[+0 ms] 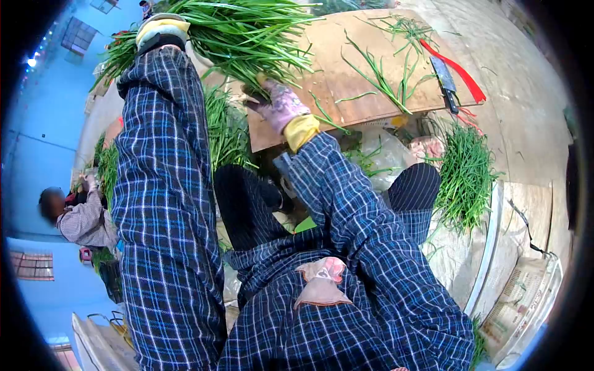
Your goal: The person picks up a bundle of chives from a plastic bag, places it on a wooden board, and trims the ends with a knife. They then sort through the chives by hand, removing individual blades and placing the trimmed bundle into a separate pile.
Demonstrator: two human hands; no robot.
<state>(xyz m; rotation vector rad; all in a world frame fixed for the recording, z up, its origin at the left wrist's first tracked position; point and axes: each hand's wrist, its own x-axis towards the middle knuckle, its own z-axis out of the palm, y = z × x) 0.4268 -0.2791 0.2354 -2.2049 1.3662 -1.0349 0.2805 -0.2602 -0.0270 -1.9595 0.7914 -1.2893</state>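
The board [327,59] offers passage between the green bundle [247,37] and the knife [442,74] (loose stalks [390,93] lie midway).

- A blue wall [43,148] along the left side.
- A barred window [78,37] set high in it.
- A small, bright light [31,62] near the left edge.
- Another person [90,217] in a checked shirt, near the wall.
- A pale, slatted crate [516,297] at lower right.
- A black cord [525,224] just above the crate.

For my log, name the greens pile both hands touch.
The large pile at the board's top left, with left hand and right hand against it; the loose stalks and the heap below the knife lie apart.
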